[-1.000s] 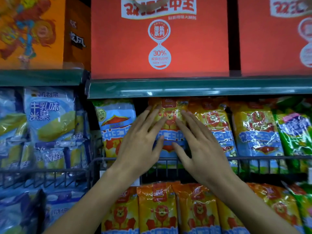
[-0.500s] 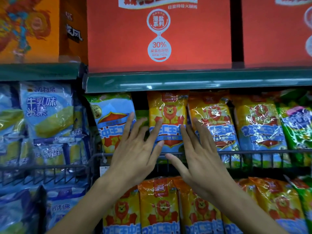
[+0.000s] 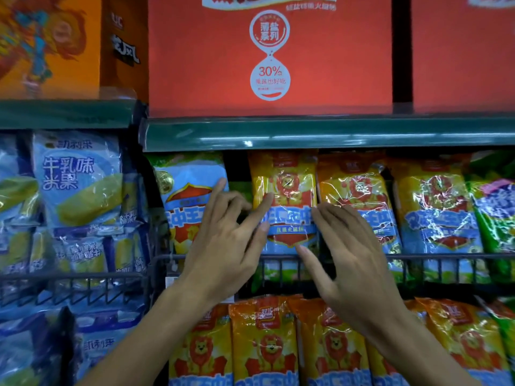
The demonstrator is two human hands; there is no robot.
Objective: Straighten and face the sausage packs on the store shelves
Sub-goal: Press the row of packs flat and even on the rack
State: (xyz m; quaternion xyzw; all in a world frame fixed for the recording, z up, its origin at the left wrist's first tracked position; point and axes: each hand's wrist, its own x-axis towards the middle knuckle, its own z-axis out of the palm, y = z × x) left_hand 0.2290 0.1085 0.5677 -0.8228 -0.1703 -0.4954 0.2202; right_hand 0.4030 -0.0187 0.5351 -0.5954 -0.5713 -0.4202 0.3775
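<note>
A yellow sausage pack with a lion print (image 3: 284, 190) stands upright behind the wire rail (image 3: 434, 257) of the middle shelf. My left hand (image 3: 225, 243) lies at its left edge, fingers loosely spread, fingertips touching it and the blue sausage pack (image 3: 186, 196) beside it. My right hand (image 3: 351, 254) sits at the yellow pack's right edge with straight fingers, partly covering the neighbouring yellow pack (image 3: 354, 188). Neither hand grips anything. More yellow packs (image 3: 434, 207) continue to the right.
Red cartons (image 3: 267, 54) and an orange carton (image 3: 50, 43) fill the top shelf above a green shelf edge (image 3: 334, 132). Blue snack bags (image 3: 78, 176) crowd the left bay. Orange lion packs (image 3: 264, 344) line the shelf below. Green packs (image 3: 496, 213) stand far right.
Both hands slid down and apart from the front of the yellow lion pack to its side edges, uncovering its face. The pack now stands straight.
</note>
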